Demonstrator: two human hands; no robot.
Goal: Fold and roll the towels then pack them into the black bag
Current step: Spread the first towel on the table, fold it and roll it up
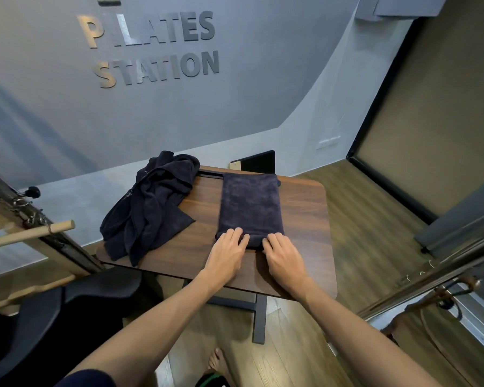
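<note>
Both hands (256,248) on folded towel (250,208), crumpled towels (148,208) beside

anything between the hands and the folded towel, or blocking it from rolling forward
Nothing visible. The left hand and right hand already rest on the near end of the folded dark navy towel, and the crumpled dark towels lie to its left on the wooden table.
</note>
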